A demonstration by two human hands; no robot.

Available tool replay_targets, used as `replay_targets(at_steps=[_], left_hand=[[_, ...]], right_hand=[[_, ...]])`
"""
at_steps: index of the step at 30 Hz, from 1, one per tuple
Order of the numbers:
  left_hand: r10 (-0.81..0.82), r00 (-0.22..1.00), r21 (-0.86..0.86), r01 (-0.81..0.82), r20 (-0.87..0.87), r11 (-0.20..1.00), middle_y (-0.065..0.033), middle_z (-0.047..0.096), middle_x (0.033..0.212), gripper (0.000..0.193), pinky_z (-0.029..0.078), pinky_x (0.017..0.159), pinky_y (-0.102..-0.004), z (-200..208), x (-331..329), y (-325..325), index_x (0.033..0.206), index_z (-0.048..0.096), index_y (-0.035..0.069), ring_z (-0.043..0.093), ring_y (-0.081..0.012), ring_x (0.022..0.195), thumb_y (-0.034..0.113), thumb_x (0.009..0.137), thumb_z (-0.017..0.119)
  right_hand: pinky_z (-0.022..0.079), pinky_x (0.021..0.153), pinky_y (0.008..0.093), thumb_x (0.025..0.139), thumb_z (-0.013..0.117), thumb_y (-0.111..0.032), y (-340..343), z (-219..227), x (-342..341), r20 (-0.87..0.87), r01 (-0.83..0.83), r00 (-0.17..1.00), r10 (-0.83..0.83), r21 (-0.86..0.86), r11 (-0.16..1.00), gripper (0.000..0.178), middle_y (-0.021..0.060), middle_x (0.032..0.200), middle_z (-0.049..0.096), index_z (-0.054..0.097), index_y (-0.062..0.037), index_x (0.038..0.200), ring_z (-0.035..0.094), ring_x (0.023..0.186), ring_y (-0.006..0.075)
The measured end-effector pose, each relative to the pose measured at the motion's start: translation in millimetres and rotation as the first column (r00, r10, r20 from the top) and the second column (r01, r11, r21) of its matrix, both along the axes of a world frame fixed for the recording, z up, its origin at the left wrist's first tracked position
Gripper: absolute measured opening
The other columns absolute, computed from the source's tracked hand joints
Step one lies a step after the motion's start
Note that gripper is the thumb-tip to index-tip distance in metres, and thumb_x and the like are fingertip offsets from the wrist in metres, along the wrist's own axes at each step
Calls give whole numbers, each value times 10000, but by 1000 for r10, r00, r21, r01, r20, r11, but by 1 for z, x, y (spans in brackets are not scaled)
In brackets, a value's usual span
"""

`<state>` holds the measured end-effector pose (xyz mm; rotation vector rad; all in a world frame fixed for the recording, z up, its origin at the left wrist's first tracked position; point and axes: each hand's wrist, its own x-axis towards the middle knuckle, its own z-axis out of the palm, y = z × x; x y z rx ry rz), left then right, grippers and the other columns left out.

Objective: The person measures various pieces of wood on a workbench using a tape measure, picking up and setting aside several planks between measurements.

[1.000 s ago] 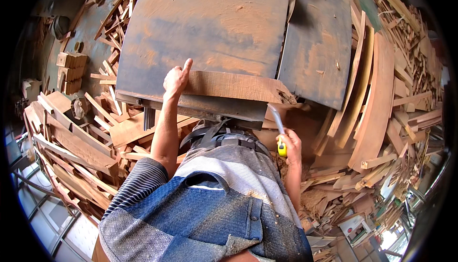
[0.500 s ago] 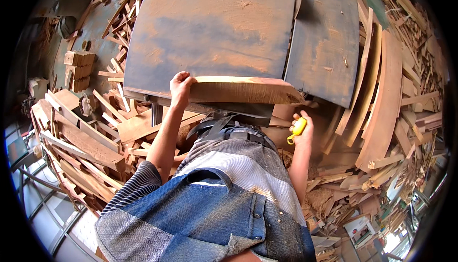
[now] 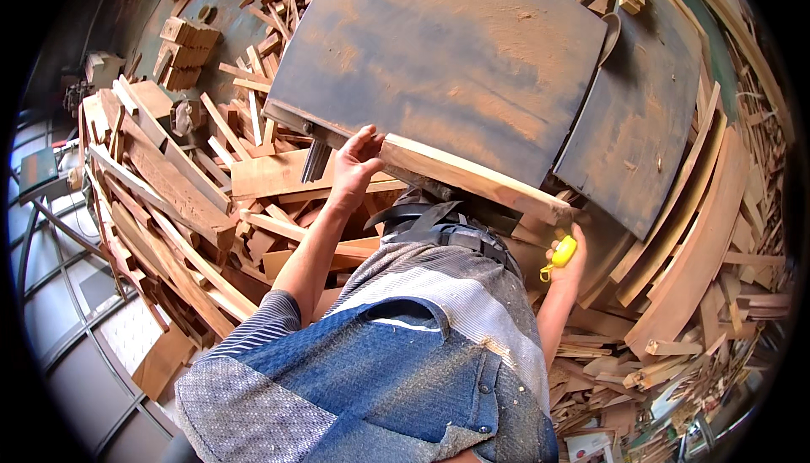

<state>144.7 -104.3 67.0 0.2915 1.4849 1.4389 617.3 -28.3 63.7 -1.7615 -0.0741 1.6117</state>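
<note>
A thick wooden board [image 3: 472, 176] lies along the near edge of the saw table [image 3: 405, 67], its pale face up. At its left end is my left hand [image 3: 356, 168], fingers and thumb curled against that end. My right hand [image 3: 570, 262], just below the board's right end, is closed round a small rounded yellow tape measure [image 3: 564, 251] with a loop hanging from it. Any drawn-out blade is too fine to make out. Sawdust covers much of the dark tabletop.
Long curved planks [image 3: 692, 252] stand along the right side of the table. Offcuts and boards [image 3: 169, 185] are heaped at the left. A stack of short blocks [image 3: 186, 51] sits farther back. A rounded plate [image 3: 611, 40] stands up at the slot between the two table halves.
The board has rolled from showing its broad brown side to showing its pale face. My right hand has come closer to its right end. The whole view has turned and shifted.
</note>
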Motion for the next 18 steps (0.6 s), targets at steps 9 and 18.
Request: replay_targets(at_steps=[9,18], left_hand=[[-115,986,-96,104,-117,990,-62,700,1108,382,540,934,-300,-24,21,-34,1230,626,-45,671,-157,1018,-62,852,675],[-157,982,-444,95,-107,891,-124,651,917,669,580,524,-296,-12,-7,16,1138,623,-19,667,-169,606,626,964,584]], right_hand=[[434,382,294,803,799,-599,6,-3,-22,87,-89,990,107,-188,978,516,47,695,609,569,-141,862,603,524,172],[439,368,312,813,790,-593,25,-25,-36,-47,-144,989,139,-143,979,512,51,700,629,621,-118,895,602,496,173]])
